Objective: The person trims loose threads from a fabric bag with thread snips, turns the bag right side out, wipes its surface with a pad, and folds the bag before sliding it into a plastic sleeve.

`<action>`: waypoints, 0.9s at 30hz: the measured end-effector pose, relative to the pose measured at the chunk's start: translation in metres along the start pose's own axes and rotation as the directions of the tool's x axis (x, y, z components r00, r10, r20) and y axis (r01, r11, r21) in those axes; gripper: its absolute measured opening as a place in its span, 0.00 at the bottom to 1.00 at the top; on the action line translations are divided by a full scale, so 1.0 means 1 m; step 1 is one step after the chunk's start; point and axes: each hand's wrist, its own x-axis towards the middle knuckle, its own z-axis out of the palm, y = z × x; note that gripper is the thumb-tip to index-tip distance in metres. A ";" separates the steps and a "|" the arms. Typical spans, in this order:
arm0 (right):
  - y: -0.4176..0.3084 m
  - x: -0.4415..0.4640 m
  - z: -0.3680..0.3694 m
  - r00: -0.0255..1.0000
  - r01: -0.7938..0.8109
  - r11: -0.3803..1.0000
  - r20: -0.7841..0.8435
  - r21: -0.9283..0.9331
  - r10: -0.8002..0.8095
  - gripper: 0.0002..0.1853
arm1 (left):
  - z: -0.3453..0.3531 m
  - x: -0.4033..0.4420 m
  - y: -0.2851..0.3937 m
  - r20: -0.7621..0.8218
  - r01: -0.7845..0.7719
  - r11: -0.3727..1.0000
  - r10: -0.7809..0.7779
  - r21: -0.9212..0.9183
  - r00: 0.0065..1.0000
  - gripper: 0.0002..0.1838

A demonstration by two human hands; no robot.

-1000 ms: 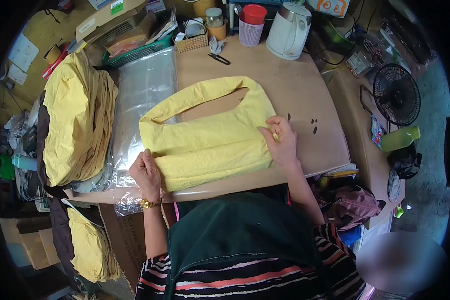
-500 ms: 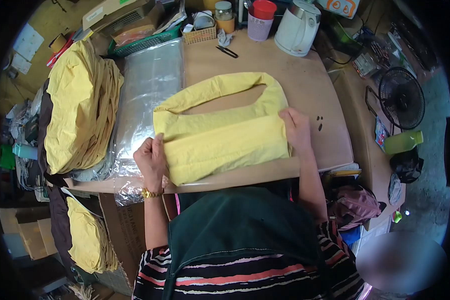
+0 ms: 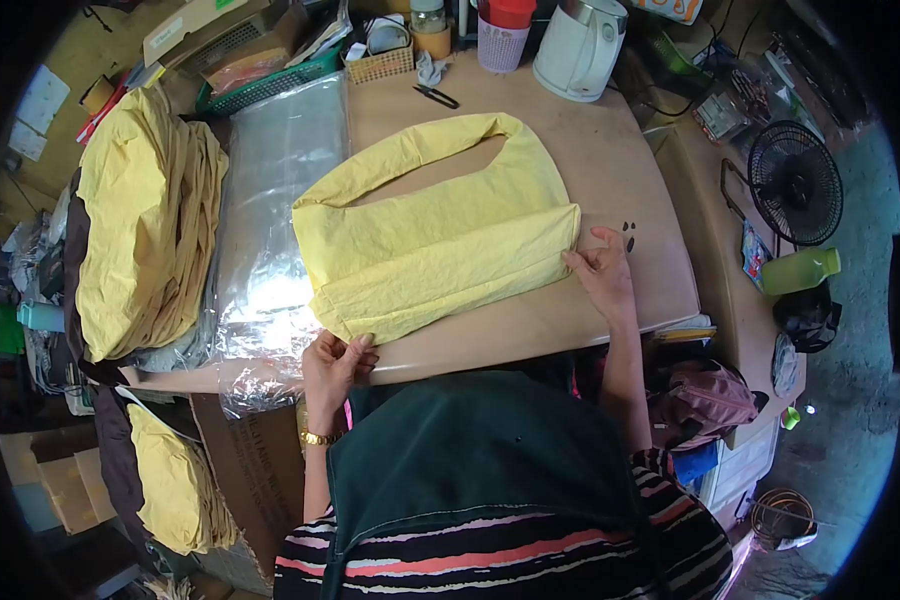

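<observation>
A yellow cloth bag (image 3: 440, 240) with a wide looped strap lies on the brown table, its lower part folded up in a flat band. My left hand (image 3: 336, 372) pinches the near left corner of that band between thumb and fingers. At the band's right end, my right hand (image 3: 602, 278) has thumb and forefinger closed on the edge, the other fingers loosely curled. The strap loop points away from me, and brown table shows through it.
Clear plastic sleeves (image 3: 285, 160) lie left of the bag, beside a tall pile of yellow cloth (image 3: 145, 230). Small black snips (image 3: 436, 97), a white kettle (image 3: 580, 50) and a pink cup (image 3: 503, 42) are at the back. A black fan (image 3: 795, 183) stands right.
The bag's lower part has been folded up and now lies flat. My left hand has moved down and right to the near corner; my right hand has moved lower along the right edge.
</observation>
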 end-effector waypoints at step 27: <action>-0.122 0.001 0.004 0.610 0.729 0.640 0.654 -0.242 -0.448 0.21 | -0.009 0.014 0.114 0.370 -0.469 0.158 0.423 0.869 0.827 0.39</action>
